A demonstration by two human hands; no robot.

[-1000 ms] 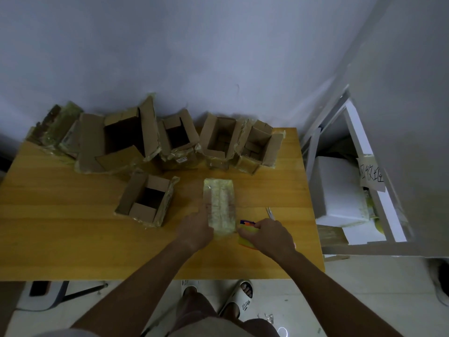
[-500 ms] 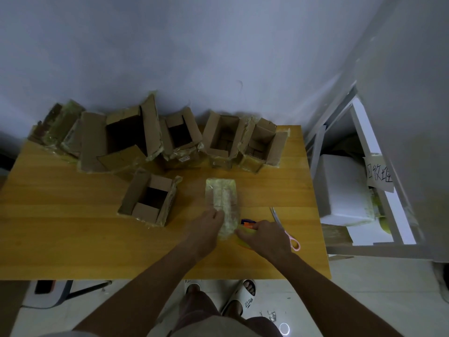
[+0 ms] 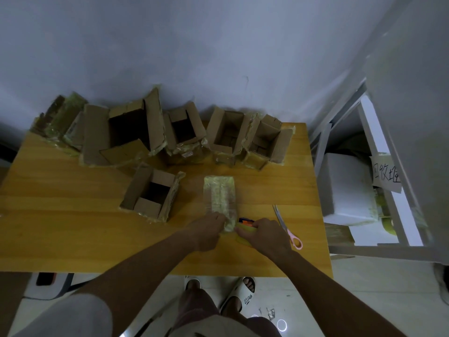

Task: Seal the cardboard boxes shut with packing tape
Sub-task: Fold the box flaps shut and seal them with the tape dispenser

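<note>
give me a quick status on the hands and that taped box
Left hand presses taped box near end. Right hand grips tape dispenser. Scissors beside right hand, not blocking.
</note>
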